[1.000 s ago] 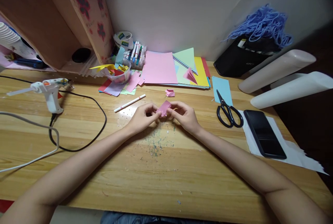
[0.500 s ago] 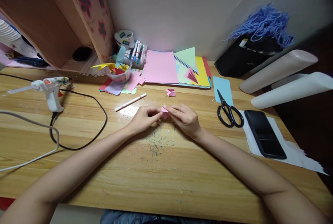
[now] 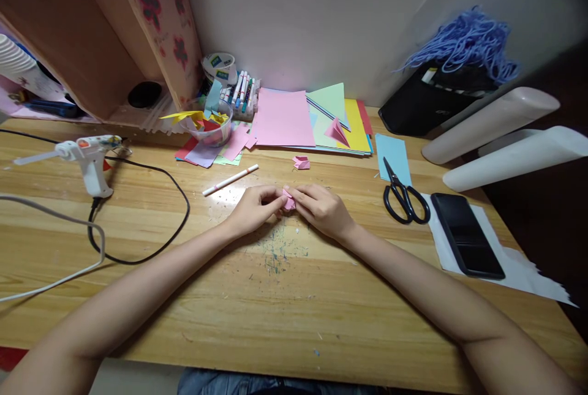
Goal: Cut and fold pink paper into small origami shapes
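A small piece of folded pink paper [image 3: 289, 201] is pinched between my two hands, just above the wooden table. My left hand [image 3: 256, 210] grips its left side between thumb and fingers. From the right, my right hand [image 3: 323, 211] presses its fingertips on the top and right side of the paper, hiding part of it. Just beyond my hands lies another small folded pink paper piece [image 3: 302, 163]. A white marker [image 3: 230, 180] rests on the table to the left of it.
At left stands a white glue gun [image 3: 89, 165] with a looping black cord. Black-handled scissors [image 3: 405, 199] lie on blue paper [image 3: 394, 159] at right, near a phone [image 3: 468, 236]. Coloured sheets [image 3: 285, 118] and a plastic tub [image 3: 215, 135] of paper scraps sit at the back.
My right hand has shifted slightly left, its fingers closing further over the pink paper. The paper has turned a little in my fingers. My left hand stays nearly still.
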`<move>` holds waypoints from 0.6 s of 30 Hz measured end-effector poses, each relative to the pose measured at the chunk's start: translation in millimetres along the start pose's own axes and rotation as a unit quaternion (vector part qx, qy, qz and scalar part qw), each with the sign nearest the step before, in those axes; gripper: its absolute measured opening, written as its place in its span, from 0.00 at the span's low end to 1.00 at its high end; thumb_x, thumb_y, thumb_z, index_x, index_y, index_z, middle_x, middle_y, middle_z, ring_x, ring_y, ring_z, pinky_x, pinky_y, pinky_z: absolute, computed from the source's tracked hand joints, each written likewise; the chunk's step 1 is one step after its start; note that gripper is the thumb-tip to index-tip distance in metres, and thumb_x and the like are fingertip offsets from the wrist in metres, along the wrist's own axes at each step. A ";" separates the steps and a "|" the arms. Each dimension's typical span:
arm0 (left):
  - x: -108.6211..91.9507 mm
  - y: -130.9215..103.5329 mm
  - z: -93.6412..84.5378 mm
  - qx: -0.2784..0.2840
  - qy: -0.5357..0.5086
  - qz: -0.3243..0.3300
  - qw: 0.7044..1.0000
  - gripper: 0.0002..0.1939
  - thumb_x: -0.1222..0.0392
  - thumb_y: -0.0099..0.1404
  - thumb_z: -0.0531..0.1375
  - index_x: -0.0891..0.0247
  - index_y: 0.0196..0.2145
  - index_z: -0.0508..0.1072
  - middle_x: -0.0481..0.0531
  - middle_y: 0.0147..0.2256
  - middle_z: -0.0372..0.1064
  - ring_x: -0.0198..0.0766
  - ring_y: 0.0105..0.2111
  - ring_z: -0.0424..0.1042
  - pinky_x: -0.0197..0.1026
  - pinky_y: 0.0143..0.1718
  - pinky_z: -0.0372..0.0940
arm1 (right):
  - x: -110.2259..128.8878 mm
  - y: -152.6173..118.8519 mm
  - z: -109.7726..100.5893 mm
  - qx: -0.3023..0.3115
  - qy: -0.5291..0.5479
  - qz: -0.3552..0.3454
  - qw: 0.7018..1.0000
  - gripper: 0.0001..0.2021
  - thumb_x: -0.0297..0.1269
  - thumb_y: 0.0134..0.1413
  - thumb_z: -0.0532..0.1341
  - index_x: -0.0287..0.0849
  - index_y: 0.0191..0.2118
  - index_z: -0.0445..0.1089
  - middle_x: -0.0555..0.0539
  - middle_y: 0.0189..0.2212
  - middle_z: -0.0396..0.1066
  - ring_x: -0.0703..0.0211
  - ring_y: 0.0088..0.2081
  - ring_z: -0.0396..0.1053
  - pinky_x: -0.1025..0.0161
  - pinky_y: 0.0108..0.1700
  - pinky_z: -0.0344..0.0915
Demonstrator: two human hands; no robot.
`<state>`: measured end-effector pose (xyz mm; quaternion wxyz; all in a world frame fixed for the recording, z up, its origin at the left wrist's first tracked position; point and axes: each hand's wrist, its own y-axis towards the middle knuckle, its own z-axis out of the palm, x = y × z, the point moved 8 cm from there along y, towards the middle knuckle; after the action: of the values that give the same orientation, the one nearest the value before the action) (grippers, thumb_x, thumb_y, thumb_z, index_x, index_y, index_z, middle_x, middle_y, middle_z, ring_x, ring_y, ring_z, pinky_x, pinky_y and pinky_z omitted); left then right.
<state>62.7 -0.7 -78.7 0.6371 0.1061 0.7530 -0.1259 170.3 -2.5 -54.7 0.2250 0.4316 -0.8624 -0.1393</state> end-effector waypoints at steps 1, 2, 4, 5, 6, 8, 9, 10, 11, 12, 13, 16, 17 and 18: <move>0.7 0.1 -0.1 0.002 -0.002 0.000 1.000 0.13 0.54 0.62 0.55 0.67 0.28 0.70 0.50 0.24 0.69 0.32 0.25 0.67 0.35 0.29 0.63 | 0.0 0.0 0.3 0.003 0.004 0.000 1.000 0.15 0.34 0.60 0.52 0.39 0.50 0.68 0.40 0.39 0.72 0.55 0.39 0.68 0.57 0.41 0.65; 1.5 0.2 -0.3 0.002 -0.004 -0.002 1.000 0.14 0.53 0.62 0.54 0.67 0.27 0.70 0.49 0.24 0.68 0.32 0.25 0.67 0.35 0.29 0.63 | -0.1 -0.1 0.8 0.008 0.007 0.000 1.000 0.15 0.34 0.59 0.52 0.40 0.50 0.68 0.40 0.39 0.72 0.55 0.39 0.68 0.58 0.42 0.65; 2.7 0.3 -1.0 0.002 -0.002 -0.004 1.000 0.14 0.53 0.63 0.54 0.67 0.27 0.69 0.49 0.23 0.67 0.32 0.24 0.66 0.34 0.29 0.62 | -0.1 -0.3 2.0 0.018 0.002 0.002 1.000 0.15 0.34 0.59 0.52 0.40 0.50 0.68 0.40 0.39 0.72 0.55 0.39 0.69 0.58 0.41 0.65; 2.8 0.3 -1.3 0.001 0.002 -0.004 1.000 0.15 0.52 0.63 0.53 0.67 0.27 0.69 0.48 0.23 0.67 0.31 0.24 0.66 0.34 0.29 0.62 | 0.3 -0.5 2.7 0.023 -0.007 0.001 1.000 0.15 0.34 0.59 0.52 0.40 0.50 0.68 0.40 0.39 0.73 0.55 0.39 0.69 0.59 0.41 0.65; 2.6 0.2 -1.5 -0.001 0.009 -0.004 1.000 0.15 0.52 0.63 0.53 0.67 0.27 0.69 0.48 0.23 0.67 0.31 0.24 0.66 0.34 0.29 0.61 | 0.9 -0.7 3.3 0.027 -0.020 -0.002 0.999 0.15 0.35 0.59 0.51 0.40 0.50 0.68 0.40 0.38 0.73 0.55 0.38 0.69 0.60 0.40 0.65; 1.3 -0.2 -1.2 -0.003 0.022 -0.001 1.000 0.15 0.52 0.63 0.53 0.66 0.27 0.69 0.48 0.23 0.66 0.31 0.24 0.66 0.33 0.28 0.61 | 2.4 -0.9 4.3 0.031 -0.046 -0.006 0.998 0.16 0.35 0.60 0.51 0.38 0.49 0.68 0.40 0.38 0.73 0.55 0.37 0.69 0.60 0.38 0.65; 0.7 -0.6 -0.6 -0.003 0.025 -0.002 1.000 0.15 0.52 0.63 0.53 0.66 0.27 0.69 0.48 0.22 0.66 0.31 0.24 0.65 0.33 0.28 0.61 | 3.3 -0.8 4.4 0.031 -0.055 -0.008 0.998 0.16 0.35 0.60 0.51 0.38 0.49 0.68 0.39 0.37 0.73 0.55 0.37 0.69 0.60 0.37 0.65; 0.2 -0.9 0.0 -0.004 0.027 -0.003 1.000 0.16 0.51 0.63 0.53 0.66 0.27 0.69 0.47 0.22 0.66 0.31 0.23 0.65 0.33 0.28 0.60 | 4.0 -0.8 4.6 0.031 -0.058 -0.009 0.998 0.16 0.35 0.60 0.51 0.37 0.49 0.69 0.39 0.37 0.73 0.55 0.36 0.69 0.61 0.36 0.64; -0.1 -1.3 0.5 -0.005 0.027 -0.007 1.000 0.16 0.51 0.63 0.53 0.66 0.27 0.69 0.47 0.22 0.66 0.30 0.23 0.65 0.32 0.27 0.60 | 4.4 -0.7 4.8 0.032 -0.056 -0.007 0.998 0.16 0.35 0.60 0.51 0.37 0.48 0.69 0.39 0.37 0.73 0.55 0.35 0.69 0.61 0.36 0.64; -0.2 -1.6 0.7 -0.007 0.027 -0.010 1.000 0.16 0.50 0.63 0.53 0.66 0.26 0.69 0.47 0.22 0.66 0.30 0.22 0.64 0.32 0.26 0.60 | 4.5 -0.6 5.0 0.034 -0.049 -0.004 0.998 0.15 0.35 0.60 0.51 0.37 0.48 0.69 0.39 0.36 0.73 0.55 0.35 0.69 0.61 0.35 0.64; -0.2 -1.9 0.6 -0.011 0.028 -0.013 0.999 0.17 0.50 0.63 0.53 0.66 0.26 0.68 0.47 0.21 0.66 0.29 0.21 0.64 0.32 0.25 0.60 | 4.5 -0.4 5.2 0.036 -0.038 0.000 0.999 0.15 0.35 0.60 0.51 0.38 0.48 0.69 0.39 0.36 0.73 0.55 0.35 0.69 0.61 0.35 0.64; 0.7 -1.8 -0.8 -0.022 0.033 -0.016 0.999 0.18 0.48 0.62 0.53 0.66 0.25 0.68 0.47 0.20 0.65 0.29 0.20 0.64 0.32 0.24 0.60 | 3.9 0.0 4.4 0.033 0.000 0.014 0.999 0.15 0.34 0.59 0.52 0.38 0.48 0.69 0.39 0.36 0.73 0.55 0.36 0.69 0.60 0.36 0.65; 1.0 -1.5 -1.3 -0.024 0.032 -0.014 0.999 0.18 0.48 0.62 0.54 0.66 0.25 0.69 0.47 0.20 0.65 0.29 0.20 0.64 0.32 0.24 0.60 | 3.3 0.3 3.3 0.026 0.015 0.020 0.999 0.15 0.34 0.59 0.52 0.39 0.48 0.69 0.39 0.37 0.73 0.55 0.36 0.70 0.59 0.38 0.65; 1.1 -1.2 -1.8 -0.026 0.030 -0.011 0.999 0.18 0.48 0.62 0.54 0.67 0.25 0.69 0.47 0.21 0.65 0.29 0.20 0.64 0.32 0.24 0.60 | 2.4 0.7 2.1 0.019 0.033 0.026 0.999 0.15 0.34 0.59 0.52 0.39 0.48 0.69 0.39 0.38 0.73 0.54 0.38 0.70 0.58 0.40 0.65</move>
<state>60.5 -1.3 -79.5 0.6157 0.0853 0.7756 -0.1101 167.5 -4.0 -55.6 0.2486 0.4176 -0.8678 -0.1032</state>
